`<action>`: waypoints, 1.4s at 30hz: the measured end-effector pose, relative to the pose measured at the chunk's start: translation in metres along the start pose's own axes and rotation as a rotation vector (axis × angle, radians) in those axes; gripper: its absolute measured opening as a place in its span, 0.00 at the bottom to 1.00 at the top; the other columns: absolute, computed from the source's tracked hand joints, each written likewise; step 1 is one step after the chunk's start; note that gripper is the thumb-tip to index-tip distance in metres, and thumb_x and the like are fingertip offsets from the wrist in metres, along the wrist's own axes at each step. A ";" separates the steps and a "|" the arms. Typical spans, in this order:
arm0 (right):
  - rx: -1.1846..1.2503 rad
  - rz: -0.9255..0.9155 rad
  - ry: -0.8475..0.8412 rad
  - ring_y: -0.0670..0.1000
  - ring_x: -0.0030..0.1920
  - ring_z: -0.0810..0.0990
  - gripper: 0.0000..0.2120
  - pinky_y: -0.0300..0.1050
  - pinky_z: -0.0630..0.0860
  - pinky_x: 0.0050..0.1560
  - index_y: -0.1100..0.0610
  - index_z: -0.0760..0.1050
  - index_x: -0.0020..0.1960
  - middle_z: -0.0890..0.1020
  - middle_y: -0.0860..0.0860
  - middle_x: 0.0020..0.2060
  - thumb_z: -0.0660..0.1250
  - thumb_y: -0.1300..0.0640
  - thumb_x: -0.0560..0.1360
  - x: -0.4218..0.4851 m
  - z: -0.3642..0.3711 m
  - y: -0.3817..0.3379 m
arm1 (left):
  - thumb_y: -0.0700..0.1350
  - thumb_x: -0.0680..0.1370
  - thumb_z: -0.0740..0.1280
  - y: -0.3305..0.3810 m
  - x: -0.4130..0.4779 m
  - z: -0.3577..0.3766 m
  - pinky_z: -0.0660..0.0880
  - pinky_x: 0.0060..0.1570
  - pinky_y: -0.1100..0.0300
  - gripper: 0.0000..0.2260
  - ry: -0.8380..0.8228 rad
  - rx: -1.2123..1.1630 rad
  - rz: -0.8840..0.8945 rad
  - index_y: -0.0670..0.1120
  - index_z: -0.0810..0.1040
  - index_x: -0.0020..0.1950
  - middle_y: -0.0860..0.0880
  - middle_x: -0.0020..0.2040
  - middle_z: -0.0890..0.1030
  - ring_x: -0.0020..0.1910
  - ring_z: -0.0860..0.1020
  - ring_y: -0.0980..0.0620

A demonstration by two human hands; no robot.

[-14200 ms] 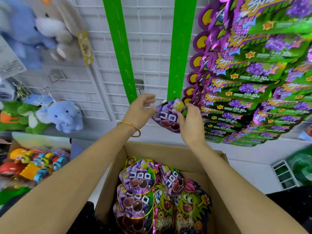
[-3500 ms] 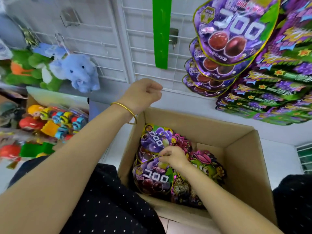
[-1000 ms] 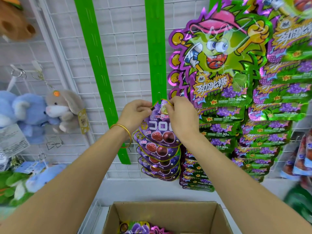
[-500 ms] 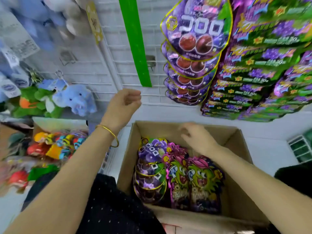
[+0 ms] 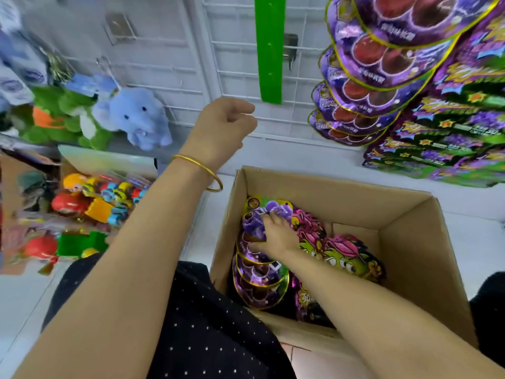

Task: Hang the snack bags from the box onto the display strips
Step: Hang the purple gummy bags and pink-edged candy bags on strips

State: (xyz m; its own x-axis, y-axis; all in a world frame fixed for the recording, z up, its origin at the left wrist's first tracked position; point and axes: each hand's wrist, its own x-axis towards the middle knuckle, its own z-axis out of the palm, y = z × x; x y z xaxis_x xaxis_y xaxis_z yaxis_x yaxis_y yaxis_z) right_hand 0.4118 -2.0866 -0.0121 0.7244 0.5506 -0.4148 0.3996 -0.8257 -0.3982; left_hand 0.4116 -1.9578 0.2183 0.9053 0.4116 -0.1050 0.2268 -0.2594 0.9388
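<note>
Picking is the step in hand, by my reading. My right hand (image 5: 276, 236) is down inside the box (image 5: 410, 242), fingers curled over the top purple bag (image 5: 259, 220) of the stack along the box's left wall. The thumb is tucked at the bag's near side, so the hand grips that bag. The bag lies on the stack, not yet lifted clear. The monster bags (image 5: 344, 255) lie to the right of the stack, touching it.

To do this well I would take one bag only. The foil pouches overlap like shingles and look slippery. I would pinch near the header end, where the hang hole should be, and peel upward rather than drag sideways, or the bag beneath may ride along. I cannot see the hole under my fingers, so I would turn the bag face-out on the way up and find it before reaching a strip.

My left hand (image 5: 221, 129) is raised beyond the box's far left corner, fingers curled in toward the palm with nothing in them, a bracelet (image 5: 199, 170) on the wrist. It sits just below the lower end of the green strip (image 5: 269, 50), which hangs bare on the wire grid (image 5: 235, 50), so it is well placed to steady a strip. The hung purple bags (image 5: 382, 64) cascade to the right; I judge the next bag joins that column. My right forearm runs in over the box's near rim, wrist bent down.
</note>
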 end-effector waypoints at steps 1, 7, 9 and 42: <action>-0.079 0.009 0.001 0.58 0.72 0.60 0.40 0.50 0.61 0.69 0.59 0.59 0.72 0.63 0.57 0.71 0.69 0.40 0.69 0.002 0.003 -0.002 | 0.42 0.73 0.67 0.000 0.000 0.000 0.77 0.51 0.55 0.10 -0.009 -0.025 -0.012 0.47 0.75 0.54 0.43 0.54 0.79 0.50 0.77 0.51; -0.408 -0.108 0.112 0.59 0.61 0.74 0.17 0.51 0.73 0.55 0.62 0.70 0.61 0.76 0.57 0.59 0.63 0.68 0.72 0.005 0.000 -0.002 | 0.41 0.77 0.63 0.001 0.001 -0.003 0.76 0.52 0.57 0.06 -0.054 -0.083 -0.066 0.47 0.75 0.54 0.44 0.56 0.79 0.52 0.78 0.51; -0.396 -0.131 0.145 0.60 0.56 0.77 0.16 0.51 0.75 0.47 0.62 0.72 0.56 0.79 0.58 0.53 0.61 0.71 0.70 0.000 -0.011 0.000 | 0.41 0.77 0.63 0.000 0.001 -0.001 0.76 0.50 0.57 0.06 -0.062 -0.058 -0.093 0.47 0.75 0.53 0.44 0.54 0.79 0.51 0.78 0.51; 0.825 -0.307 0.832 0.47 0.38 0.70 0.13 0.38 0.67 0.38 0.72 0.74 0.46 0.73 0.58 0.34 0.67 0.59 0.75 -0.162 -0.304 0.038 | 0.34 0.74 0.67 0.128 -0.027 0.062 0.75 0.45 0.68 0.16 -0.102 -0.156 0.295 0.39 0.71 0.61 0.46 0.51 0.76 0.46 0.75 0.54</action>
State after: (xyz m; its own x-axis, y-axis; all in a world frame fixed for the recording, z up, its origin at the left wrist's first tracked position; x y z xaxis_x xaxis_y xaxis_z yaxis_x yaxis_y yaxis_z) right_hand 0.4803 -2.2449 0.2886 0.9231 0.2121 0.3208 0.3598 -0.1813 -0.9153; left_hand 0.4380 -2.0561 0.3208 0.9566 0.2476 0.1535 -0.1003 -0.2147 0.9715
